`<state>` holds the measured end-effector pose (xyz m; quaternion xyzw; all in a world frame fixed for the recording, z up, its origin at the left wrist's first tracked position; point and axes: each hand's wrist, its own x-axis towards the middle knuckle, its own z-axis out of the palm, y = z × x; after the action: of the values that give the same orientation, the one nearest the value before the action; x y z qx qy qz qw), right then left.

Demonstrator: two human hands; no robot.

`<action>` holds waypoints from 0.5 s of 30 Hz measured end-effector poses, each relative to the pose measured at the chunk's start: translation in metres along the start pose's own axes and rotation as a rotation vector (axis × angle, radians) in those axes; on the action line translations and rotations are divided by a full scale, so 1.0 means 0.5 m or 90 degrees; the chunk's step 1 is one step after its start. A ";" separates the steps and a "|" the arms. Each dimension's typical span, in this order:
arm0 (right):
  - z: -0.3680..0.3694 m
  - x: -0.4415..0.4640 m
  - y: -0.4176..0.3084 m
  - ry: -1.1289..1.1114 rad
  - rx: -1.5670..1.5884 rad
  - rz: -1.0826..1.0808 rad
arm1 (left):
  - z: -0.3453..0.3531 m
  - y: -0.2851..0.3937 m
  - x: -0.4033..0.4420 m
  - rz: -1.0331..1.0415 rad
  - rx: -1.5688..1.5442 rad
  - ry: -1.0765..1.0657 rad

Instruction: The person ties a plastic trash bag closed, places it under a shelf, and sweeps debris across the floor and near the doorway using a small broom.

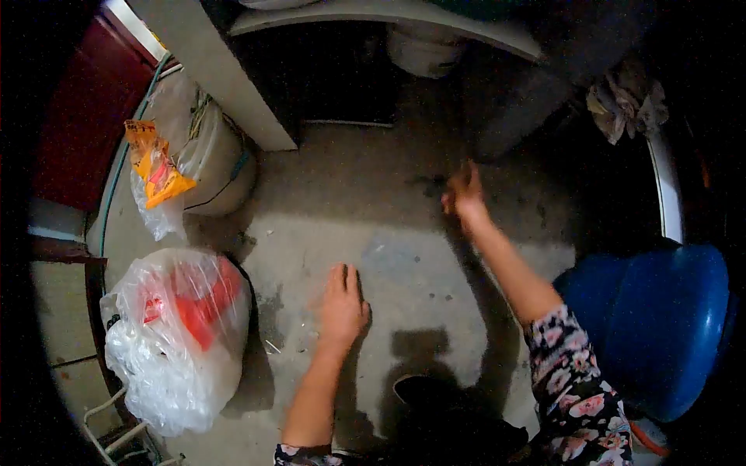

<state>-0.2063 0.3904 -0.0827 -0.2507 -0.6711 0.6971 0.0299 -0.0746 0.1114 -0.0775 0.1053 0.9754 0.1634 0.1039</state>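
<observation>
My left hand (342, 307) reaches over the concrete floor (404, 287), its fingers stretched out and nothing in it. Farther out and to the right is my right hand (466, 198), slightly blurred, with its fingers partly bent but apart; I make out nothing held. A dark patch on the floor lies just left of its fingers. Both hands appear above bare concrete, and I cannot tell whether either touches it. Floral sleeves (579, 373) cover my arms.
On the left sit a clear plastic bag with red wrapping (183, 334) and a pale bucket (225, 167) with an orange wrapper (159, 167). A blue barrel (653, 326) stands right. A white bucket (423, 50) is under the counter (388, 13). Crumpled bags (625, 105) hang upper right.
</observation>
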 end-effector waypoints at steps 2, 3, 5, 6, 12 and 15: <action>-0.005 0.114 0.004 0.071 -0.052 0.027 | 0.005 0.007 0.007 -0.007 -0.025 -0.054; 0.002 0.132 -0.006 0.059 0.045 0.089 | 0.009 0.004 0.009 -0.018 0.006 -0.080; 0.005 0.121 -0.012 0.042 0.136 0.154 | 0.016 -0.012 0.005 -0.032 0.020 -0.099; -0.003 0.076 -0.020 -0.057 0.120 0.165 | 0.021 -0.018 0.007 -0.042 0.033 -0.115; -0.052 -0.098 -0.112 -0.080 0.059 0.127 | 0.056 -0.041 -0.005 -0.002 0.116 -0.073; -0.032 0.041 -0.019 -0.025 0.129 0.189 | 0.057 -0.042 -0.005 -0.002 0.107 -0.057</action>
<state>-0.2208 0.4140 -0.0795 -0.3291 -0.5538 0.7624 -0.0610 -0.0692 0.0997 -0.1105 0.1196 0.9802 0.0756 0.1387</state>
